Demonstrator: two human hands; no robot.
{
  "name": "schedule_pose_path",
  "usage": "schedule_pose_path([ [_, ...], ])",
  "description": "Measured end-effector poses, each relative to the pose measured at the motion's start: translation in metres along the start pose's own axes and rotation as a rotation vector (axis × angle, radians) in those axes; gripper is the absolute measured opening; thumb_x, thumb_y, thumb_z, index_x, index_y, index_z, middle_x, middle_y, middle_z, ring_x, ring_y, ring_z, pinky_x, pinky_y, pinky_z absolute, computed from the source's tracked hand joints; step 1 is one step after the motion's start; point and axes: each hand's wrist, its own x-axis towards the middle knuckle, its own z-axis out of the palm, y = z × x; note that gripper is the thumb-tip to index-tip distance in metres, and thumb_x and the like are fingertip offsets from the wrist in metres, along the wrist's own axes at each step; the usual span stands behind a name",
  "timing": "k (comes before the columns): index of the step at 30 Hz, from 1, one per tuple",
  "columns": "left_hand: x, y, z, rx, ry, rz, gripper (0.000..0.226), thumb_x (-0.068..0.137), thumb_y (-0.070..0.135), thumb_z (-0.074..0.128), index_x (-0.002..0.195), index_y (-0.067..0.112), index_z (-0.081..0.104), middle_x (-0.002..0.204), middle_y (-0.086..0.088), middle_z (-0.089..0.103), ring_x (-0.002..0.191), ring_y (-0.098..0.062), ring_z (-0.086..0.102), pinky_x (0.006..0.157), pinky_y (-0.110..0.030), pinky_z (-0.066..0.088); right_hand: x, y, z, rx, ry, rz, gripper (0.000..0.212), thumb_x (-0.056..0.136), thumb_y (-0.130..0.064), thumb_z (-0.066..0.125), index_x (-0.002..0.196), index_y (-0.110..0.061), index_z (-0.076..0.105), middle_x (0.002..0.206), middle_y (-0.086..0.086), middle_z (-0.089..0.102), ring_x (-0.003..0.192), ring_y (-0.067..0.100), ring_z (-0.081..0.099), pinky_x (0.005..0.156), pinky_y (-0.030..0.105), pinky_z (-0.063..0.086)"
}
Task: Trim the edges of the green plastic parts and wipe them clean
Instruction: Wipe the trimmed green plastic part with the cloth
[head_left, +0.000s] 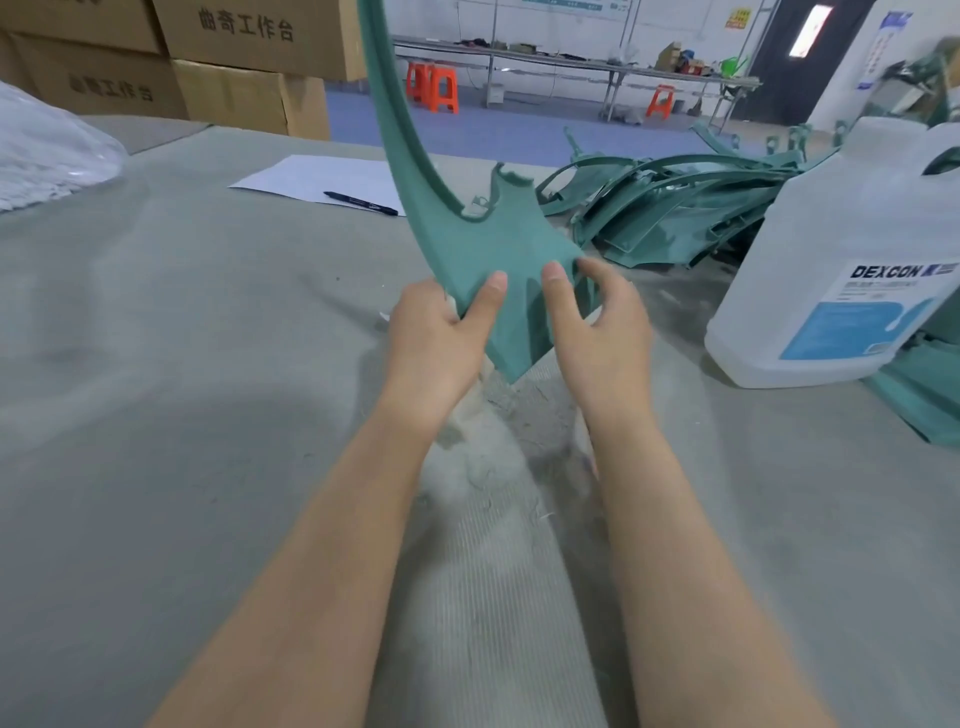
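While the left grip (441, 332) and the right grip (602, 332) are clasping the broad lower end of the curved green plastic part (483, 244), thumbs pressing on its near face and fingers wrapping behind, the part is standing nearly upright at the centre of the frame. It is seemingly hanging clear of the grey felt-covered bench (182, 338), with its narrow arm rising out of the top edge. Neither grip is carrying a blade or a wipe, so the step in hand is probably turning and inspecting the edges, not cutting. The rim of the notch at the part's upper right is looking ragged, which suggests trimming is still owed. A pale ribbed cloth (493, 571) is lying under the forearms at lower centre. A heap of similar green plastic parts (665, 208) is waiting at upper right, beside a white plastic jug with a blue label (841, 249). The next move is calling for one grip to steady the part alone while the other fetches a trimming tool, none of which is in view.
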Motion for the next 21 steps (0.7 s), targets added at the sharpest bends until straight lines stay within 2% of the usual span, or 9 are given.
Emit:
schedule_pose_path([
  [5,0.002,-0.003,-0.009,0.046,-0.136,-0.044,0.015,0.093,0.033,0.06,0.085,0.027,0.071,0.088,0.006,0.075,0.087,-0.011,0.071,0.086,-0.036,0.055,0.007,0.01,-0.014,-0.031,-0.059,-0.001,0.045,0.091,-0.053,0.056,0.12,-0.02,0.063,0.115,-0.012,0.063,0.11,0.005,0.055,0.094,0.026,0.041],
  [9,0.0,0.0,-0.011,0.0,-0.334,0.018,0.015,0.092,0.034,0.062,0.08,0.032,0.071,0.077,0.02,0.073,0.077,0.002,0.07,0.067,-0.014,0.053,0.009,0.014,-0.015,-0.018,-0.05,-0.001,0.04,0.086,-0.058,0.06,0.105,-0.023,0.062,0.092,-0.018,0.062,0.088,0.006,0.059,0.076,0.024,0.044],
  [11,-0.002,0.002,-0.008,-0.105,-0.224,-0.024,0.02,0.092,0.038,0.062,0.078,0.026,0.072,0.073,0.017,0.073,0.072,0.001,0.07,0.061,-0.012,0.052,0.011,0.016,-0.015,-0.017,0.01,-0.003,0.04,0.084,-0.06,0.063,0.09,-0.021,0.059,0.081,-0.016,0.061,0.076,0.004,0.057,0.066,0.02,0.042],
  [13,0.001,0.001,-0.006,-0.113,0.012,-0.076,0.034,0.093,0.042,0.057,0.072,0.017,0.067,0.063,0.011,0.068,0.06,-0.001,0.064,0.056,-0.014,0.049,0.011,0.016,-0.015,-0.013,0.032,0.011,0.042,0.082,-0.06,0.065,0.078,-0.02,0.053,0.075,-0.013,0.059,0.067,0.003,0.053,0.058,0.02,0.038],
  [15,0.007,0.001,-0.006,-0.152,0.24,-0.127,0.037,0.099,0.042,0.047,0.083,0.012,0.062,0.071,0.002,0.066,0.065,-0.009,0.062,0.066,-0.022,0.051,0.011,0.018,-0.013,-0.017,0.015,0.032,0.043,0.081,-0.06,0.066,0.075,-0.02,0.052,0.075,-0.011,0.06,0.067,0.004,0.054,0.057,0.024,0.039],
  [16,0.01,0.001,-0.008,-0.279,0.261,-0.161,0.037,0.101,0.041,0.042,0.091,0.012,0.061,0.083,-0.002,0.068,0.076,-0.013,0.066,0.076,-0.028,0.054,0.011,0.018,-0.012,-0.024,0.007,0.042,0.043,0.08,-0.06,0.066,0.074,-0.02,0.051,0.074,-0.011,0.059,0.066,0.005,0.054,0.056,0.026,0.039],
  [17,0.013,0.001,-0.009,-0.466,0.201,-0.197,0.037,0.103,0.043,0.036,0.096,0.015,0.061,0.091,-0.002,0.068,0.084,-0.014,0.066,0.08,-0.031,0.053,0.011,0.019,-0.011,-0.034,0.002,0.052,0.044,0.08,-0.061,0.067,0.073,-0.02,0.05,0.073,-0.01,0.058,0.065,0.006,0.053,0.056,0.028,0.037],
  [19,0.013,0.004,-0.013,-0.863,-0.076,-0.275,0.051,0.1,0.056,0.023,0.094,0.022,0.06,0.085,0.007,0.062,0.076,-0.007,0.059,0.066,-0.023,0.047,0.012,0.019,-0.011,-0.057,-0.002,0.073,0.046,0.079,-0.062,0.067,0.073,-0.02,0.049,0.072,-0.009,0.056,0.064,0.007,0.051,0.056,0.03,0.037],
  [21,0.011,0.007,-0.015,-0.984,-0.266,-0.282,0.066,0.098,0.061,0.011,0.102,0.019,0.062,0.084,0.005,0.069,0.075,-0.007,0.064,0.063,-0.02,0.05,0.013,0.02,-0.012,-0.089,-0.001,0.093,0.047,0.079,-0.063,0.066,0.075,-0.019,0.05,0.074,-0.009,0.057,0.067,0.007,0.052,0.057,0.031,0.038],
])
